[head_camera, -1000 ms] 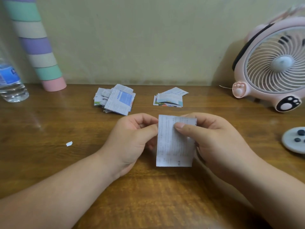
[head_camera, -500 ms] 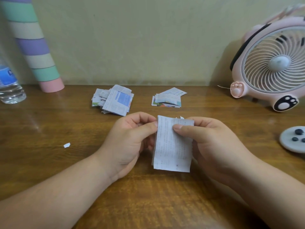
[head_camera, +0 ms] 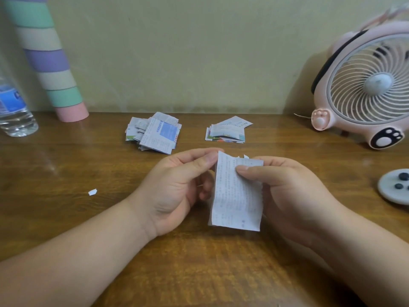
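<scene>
Printed paper slip (head_camera: 238, 196): upright above the near-centre table (head_camera: 66, 165), pinched at its top edge. Left hand (head_camera: 177, 191) pinches the left corner; right hand (head_camera: 287, 193) grips the right, thumb on its face.

White paper slip (head_camera: 238, 196) with grey print; pink fan (head_camera: 363, 89); pastel-striped tube (head_camera: 47, 60); brown wooden table (head_camera: 66, 165).

Home desk, wooden table (head_camera: 66, 165), pink paw-print fan (head_camera: 365, 89), water bottle (head_camera: 15, 111)
</scene>
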A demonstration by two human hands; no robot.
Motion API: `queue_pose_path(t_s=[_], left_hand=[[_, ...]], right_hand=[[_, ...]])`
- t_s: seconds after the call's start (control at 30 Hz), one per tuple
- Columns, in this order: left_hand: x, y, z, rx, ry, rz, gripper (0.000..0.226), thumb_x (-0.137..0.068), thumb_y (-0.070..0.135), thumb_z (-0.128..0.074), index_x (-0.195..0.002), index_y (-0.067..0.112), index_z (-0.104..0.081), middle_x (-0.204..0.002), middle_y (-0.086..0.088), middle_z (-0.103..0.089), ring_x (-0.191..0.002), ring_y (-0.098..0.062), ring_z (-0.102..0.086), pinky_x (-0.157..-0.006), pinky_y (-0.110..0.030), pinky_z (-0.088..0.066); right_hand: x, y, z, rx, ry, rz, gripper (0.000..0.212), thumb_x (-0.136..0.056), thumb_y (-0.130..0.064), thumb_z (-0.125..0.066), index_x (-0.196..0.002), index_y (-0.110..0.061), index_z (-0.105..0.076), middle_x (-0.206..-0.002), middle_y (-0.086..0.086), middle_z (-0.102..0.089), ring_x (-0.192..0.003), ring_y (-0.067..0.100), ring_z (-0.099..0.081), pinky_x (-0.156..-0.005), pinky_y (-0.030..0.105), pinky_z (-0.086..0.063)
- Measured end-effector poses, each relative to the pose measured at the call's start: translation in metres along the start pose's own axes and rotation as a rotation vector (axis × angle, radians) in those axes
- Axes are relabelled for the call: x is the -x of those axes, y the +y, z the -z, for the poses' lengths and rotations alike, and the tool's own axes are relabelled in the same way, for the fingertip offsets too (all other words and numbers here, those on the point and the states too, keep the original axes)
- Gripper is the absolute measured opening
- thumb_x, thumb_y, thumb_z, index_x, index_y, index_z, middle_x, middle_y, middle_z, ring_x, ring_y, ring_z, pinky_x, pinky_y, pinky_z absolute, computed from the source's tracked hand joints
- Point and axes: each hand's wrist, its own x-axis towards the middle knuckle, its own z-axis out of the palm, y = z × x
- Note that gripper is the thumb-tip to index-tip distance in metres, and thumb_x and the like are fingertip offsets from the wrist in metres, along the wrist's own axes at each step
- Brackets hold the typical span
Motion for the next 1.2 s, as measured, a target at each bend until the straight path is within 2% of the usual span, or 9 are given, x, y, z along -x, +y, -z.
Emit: queue_pose_path(t_s=[0.23, 0.4, 0.6, 0.73, 0.77, 0.83, 0.9, 1.13, 1.2], left_hand=[[0.0003, 0.0017, -0.0007, 0.016, -0.003, 0.03, 0.014, -0.075, 0.019, -0.071, -0.086, 0.018, -0.08, -0.073, -0.002, -0.066, -0.052, -0.013, -0.044, -0.048, -0.024, -0.033], [0.0006, 0.002, -0.0007, 0.01, -0.012, 0.03, 0.013, -0.075, 0.019, -0.07, -0.084, 0.019, -0.08, -0.072, -0.001, -0.065, -0.051, -0.012, -0.044, -0.047, -0.023, -0.035], [0.0017, 0.0025, -0.0016, 0.005, -0.022, 0.024, 0.012, -0.074, 0.018, -0.07, -0.082, 0.019, -0.079, -0.067, 0.0, -0.062, -0.051, -0.013, -0.043, -0.049, -0.024, -0.033], [0.0022, 0.0028, -0.002, -0.008, -0.03, 0.018, 0.014, -0.07, 0.019, -0.072, -0.082, 0.019, -0.079, -0.064, 0.001, -0.061, -0.052, -0.013, -0.043, -0.05, -0.024, -0.032], [0.0022, 0.0028, -0.002, -0.01, -0.03, 0.017, 0.015, -0.069, 0.02, -0.072, -0.082, 0.018, -0.079, -0.064, 0.001, -0.061, -0.052, -0.013, -0.043, -0.05, -0.024, -0.032], [0.0021, 0.0026, -0.002, -0.015, -0.027, 0.014, 0.016, -0.068, 0.02, -0.073, -0.082, 0.018, -0.08, -0.065, 0.001, -0.061, -0.052, -0.013, -0.043, -0.05, -0.024, -0.032], [0.0018, 0.0023, -0.0025, -0.017, -0.022, 0.011, 0.015, -0.069, 0.019, -0.072, -0.082, 0.017, -0.08, -0.064, 0.002, -0.061, -0.052, -0.013, -0.043, -0.05, -0.025, -0.032], [0.002, 0.0024, -0.0027, -0.035, -0.021, 0.015, 0.014, -0.069, 0.02, -0.072, -0.08, 0.017, -0.08, -0.062, 0.002, -0.061, -0.052, -0.012, -0.044, -0.051, -0.025, -0.032], [0.002, 0.0023, -0.0029, -0.041, -0.019, 0.012, 0.012, -0.07, 0.019, -0.072, -0.078, 0.017, -0.08, -0.062, 0.001, -0.062, -0.052, -0.012, -0.044, -0.052, -0.025, -0.031]], right_hand=[[0.0032, -0.003, -0.0016, -0.056, -0.085, -0.015, 0.028, -0.096, -0.001, -0.048, -0.098, 0.008, -0.074, -0.099, 0.031, -0.073, -0.088, 0.039, -0.075, -0.073, 0.039, -0.062], [0.0007, -0.0018, -0.0008, -0.069, -0.103, -0.029, 0.029, -0.095, -0.001, -0.047, -0.109, 0.013, -0.069, -0.106, 0.035, -0.07, -0.1, 0.046, -0.071, -0.091, 0.051, -0.057], [0.0004, -0.0014, -0.0008, -0.059, -0.09, -0.033, 0.028, -0.094, -0.001, -0.049, -0.108, 0.014, -0.069, -0.104, 0.034, -0.071, -0.098, 0.046, -0.071, -0.089, 0.05, -0.059], [0.0004, -0.0009, -0.0015, -0.05, -0.065, -0.031, 0.029, -0.093, -0.001, -0.05, -0.112, 0.014, -0.067, -0.107, 0.036, -0.069, -0.104, 0.05, -0.069, -0.099, 0.058, -0.052], [0.0013, -0.0014, -0.0019, -0.049, -0.065, -0.032, 0.029, -0.093, 0.0, -0.05, -0.112, 0.014, -0.067, -0.106, 0.035, -0.07, -0.102, 0.049, -0.07, -0.096, 0.056, -0.055], [0.0025, -0.0032, -0.0022, -0.035, -0.04, -0.042, 0.028, -0.092, 0.002, -0.05, -0.111, 0.014, -0.067, -0.101, 0.033, -0.072, -0.091, 0.043, -0.073, -0.077, 0.046, -0.062], [0.003, -0.004, -0.0017, -0.014, 0.007, -0.05, 0.029, -0.091, 0.002, -0.053, -0.115, 0.014, -0.064, -0.098, 0.03, -0.073, -0.085, 0.039, -0.074, -0.068, 0.041, -0.061], [0.0012, -0.002, -0.0007, 0.012, 0.08, -0.04, 0.039, -0.089, 0.003, -0.058, -0.124, 0.018, -0.054, -0.106, 0.035, -0.07, -0.094, 0.046, -0.072, -0.076, 0.049, -0.059], [0.0013, -0.0018, -0.0007, 0.022, 0.066, -0.025, 0.035, -0.09, 0.002, -0.056, -0.121, 0.018, -0.056, -0.102, 0.032, -0.072, -0.093, 0.045, -0.073, -0.075, 0.046, -0.059]])
